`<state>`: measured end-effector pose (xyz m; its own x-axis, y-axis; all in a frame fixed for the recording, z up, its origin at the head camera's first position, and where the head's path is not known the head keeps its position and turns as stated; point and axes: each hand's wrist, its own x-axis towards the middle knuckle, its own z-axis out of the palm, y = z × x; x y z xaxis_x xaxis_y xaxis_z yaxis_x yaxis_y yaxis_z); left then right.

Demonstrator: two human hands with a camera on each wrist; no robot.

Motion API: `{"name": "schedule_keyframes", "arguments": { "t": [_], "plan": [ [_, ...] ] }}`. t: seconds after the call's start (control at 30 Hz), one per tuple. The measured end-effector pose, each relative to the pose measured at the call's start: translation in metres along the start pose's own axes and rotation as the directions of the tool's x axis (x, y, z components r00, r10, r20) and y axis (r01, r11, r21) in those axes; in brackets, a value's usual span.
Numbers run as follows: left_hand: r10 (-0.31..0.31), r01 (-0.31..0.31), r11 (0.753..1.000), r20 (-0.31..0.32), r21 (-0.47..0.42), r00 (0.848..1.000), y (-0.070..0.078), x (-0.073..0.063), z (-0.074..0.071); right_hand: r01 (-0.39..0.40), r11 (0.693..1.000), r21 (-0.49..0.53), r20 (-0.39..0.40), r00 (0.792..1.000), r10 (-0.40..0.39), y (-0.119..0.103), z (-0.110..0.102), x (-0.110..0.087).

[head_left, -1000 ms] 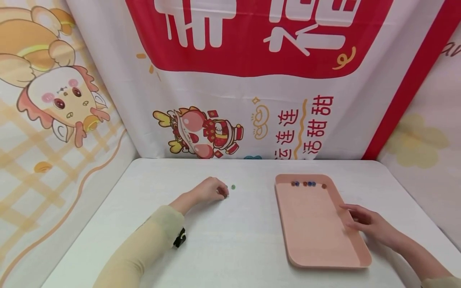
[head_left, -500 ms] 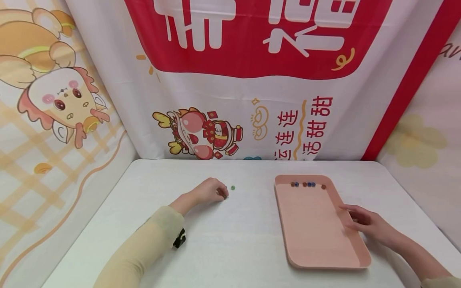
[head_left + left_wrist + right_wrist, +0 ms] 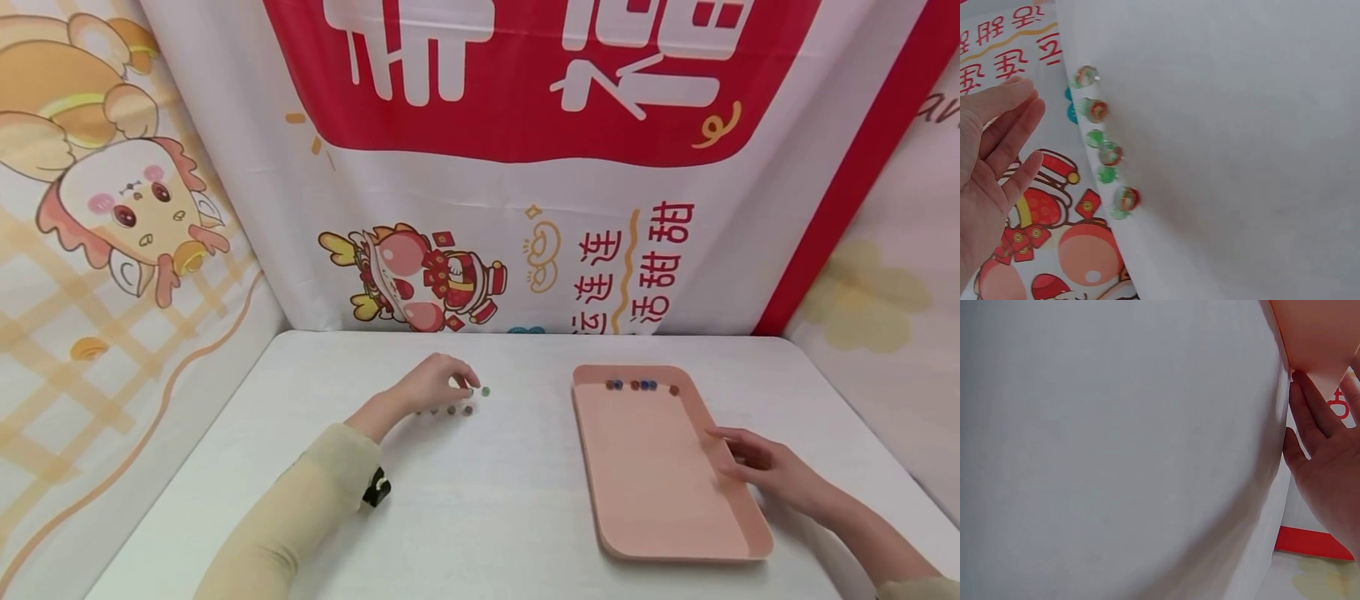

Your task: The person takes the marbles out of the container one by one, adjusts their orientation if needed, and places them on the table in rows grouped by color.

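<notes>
My left hand (image 3: 435,383) hovers over the table with thumb and forefinger close together, near a green marble (image 3: 486,391). In the left wrist view its fingers are fairly straight, and no marble shows between them. Next to the hand lie several glass marbles in two rows: brown-red swirled ones such as this brown marble (image 3: 452,410), and green ones (image 3: 1107,174) behind. My right hand (image 3: 780,471) grips the right rim of a pink tray (image 3: 652,475), with fingers on both sides of its wall. Some of those fingers are cut off in the right wrist view.
Several brown and blue marbles (image 3: 645,384) sit along the far end inside the tray. The white table (image 3: 480,517) ends at a printed cloth backdrop (image 3: 480,183), with cloth walls left and right. A black item (image 3: 377,487) is at the left sleeve.
My left hand has moved from the front brown marble slightly up and back toward the green ones, its fingers spreading. The brown row now shows beneath it. The right hand and tray stay put.
</notes>
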<state>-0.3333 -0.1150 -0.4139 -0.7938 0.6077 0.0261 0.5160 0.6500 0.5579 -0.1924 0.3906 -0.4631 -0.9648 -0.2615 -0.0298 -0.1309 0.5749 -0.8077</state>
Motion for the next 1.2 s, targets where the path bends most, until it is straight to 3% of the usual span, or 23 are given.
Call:
{"name": "schedule_keyframes", "arguments": {
  "t": [0.2,0.3,0.47,0.77,0.97,1.13,1.2],
  "plan": [
    [0.101,-0.101,0.995,0.002,-0.024,0.995,0.020,0.010,-0.005,0.009,1.000,-0.011,-0.007,1.000,-0.009,0.002,0.000,0.000],
    [0.156,-0.155,0.988,0.025,-0.023,0.988,0.033,0.018,-0.004,0.041,0.999,-0.011,-0.005,0.999,-0.041,0.003,0.000,0.000],
    [0.215,-0.216,0.976,0.062,0.003,0.975,0.054,0.035,0.002,0.030,0.999,0.010,0.006,1.000,-0.030,0.002,0.001,0.001],
    [0.242,-0.244,0.969,0.084,0.021,0.967,0.084,0.073,0.023,0.063,0.998,0.004,-0.009,0.998,-0.063,0.002,0.001,-0.001],
    [0.240,-0.241,0.970,0.034,0.030,0.970,0.092,0.092,0.036,0.027,1.000,0.014,-0.001,1.000,-0.027,0.001,0.002,-0.001],
    [0.228,-0.228,0.973,-0.017,-0.015,0.974,0.099,0.106,0.048,0.122,0.992,-0.017,-0.033,0.992,-0.123,0.007,0.001,0.000],
    [0.224,-0.224,0.974,-0.019,-0.024,0.975,0.104,0.111,0.055,0.122,0.992,-0.014,-0.039,0.992,-0.123,0.007,0.001,0.000]
  ]
}}
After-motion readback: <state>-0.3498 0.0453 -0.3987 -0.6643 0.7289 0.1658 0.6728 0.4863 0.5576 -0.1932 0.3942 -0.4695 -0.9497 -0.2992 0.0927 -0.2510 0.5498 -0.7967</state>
